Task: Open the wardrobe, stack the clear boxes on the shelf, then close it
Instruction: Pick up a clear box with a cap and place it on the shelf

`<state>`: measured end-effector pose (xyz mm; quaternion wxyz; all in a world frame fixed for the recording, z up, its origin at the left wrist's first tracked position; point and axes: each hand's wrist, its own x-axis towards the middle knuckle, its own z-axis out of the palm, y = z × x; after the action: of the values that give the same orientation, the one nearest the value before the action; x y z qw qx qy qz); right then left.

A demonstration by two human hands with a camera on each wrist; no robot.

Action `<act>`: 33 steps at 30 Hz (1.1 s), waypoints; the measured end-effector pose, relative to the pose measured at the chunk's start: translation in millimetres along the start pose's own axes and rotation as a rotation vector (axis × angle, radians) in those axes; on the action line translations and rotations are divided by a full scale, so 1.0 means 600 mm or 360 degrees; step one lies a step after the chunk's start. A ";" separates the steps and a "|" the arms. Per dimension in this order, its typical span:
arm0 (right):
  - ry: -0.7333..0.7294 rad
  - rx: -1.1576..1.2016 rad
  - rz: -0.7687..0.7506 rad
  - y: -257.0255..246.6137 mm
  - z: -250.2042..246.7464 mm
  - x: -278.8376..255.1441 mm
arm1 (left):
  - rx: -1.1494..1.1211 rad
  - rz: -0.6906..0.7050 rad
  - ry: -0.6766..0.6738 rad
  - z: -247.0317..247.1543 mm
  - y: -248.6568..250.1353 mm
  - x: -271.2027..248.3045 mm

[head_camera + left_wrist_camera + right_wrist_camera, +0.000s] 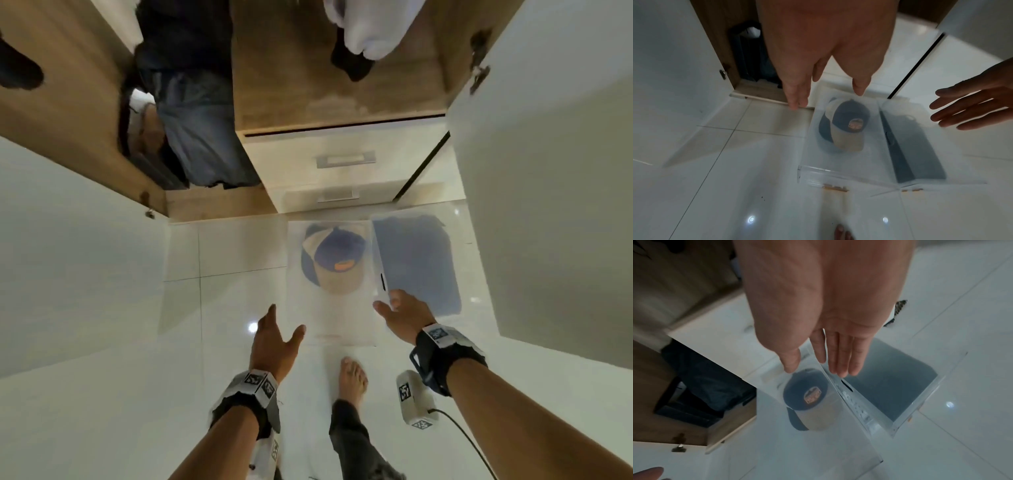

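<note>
Head view: wardrobe (339, 85) standing open at far side, two doors swung wide; two clear boxes lying side by side on the floor, cap box (330, 281) left, dark-cloth box (416, 263) right. Both are probably light, stiff, slippery (best gripped at opposite side walls). Left hand (274, 337) and right hand (402, 313) are hovering spread, grasping nothing.

Black wrist straps (442, 363), white marker-tagged camera blocks (416, 399) — black cable, dark trousers (352, 442), bare foot (352, 377)
</note>
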<state>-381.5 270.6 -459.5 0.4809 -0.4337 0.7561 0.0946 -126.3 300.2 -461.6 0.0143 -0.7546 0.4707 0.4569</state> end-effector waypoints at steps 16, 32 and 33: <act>-0.0014 0.0467 -0.0126 0.106 0.210 0.256 | -0.0517 -0.0077 -0.0006 0.179 -0.102 0.292; 0.0098 0.0774 -0.0455 -0.032 0.149 0.046 | -0.0956 0.0013 0.0242 0.004 -0.110 0.093; 0.0116 0.0817 -0.0473 -0.050 0.144 0.019 | -0.0984 0.0040 0.0242 -0.021 -0.107 0.075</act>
<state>-305.5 294.4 -505.1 0.5560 -0.4071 0.7002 -0.1867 -64.9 299.0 -512.1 -0.2565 -0.7494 0.3185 0.5207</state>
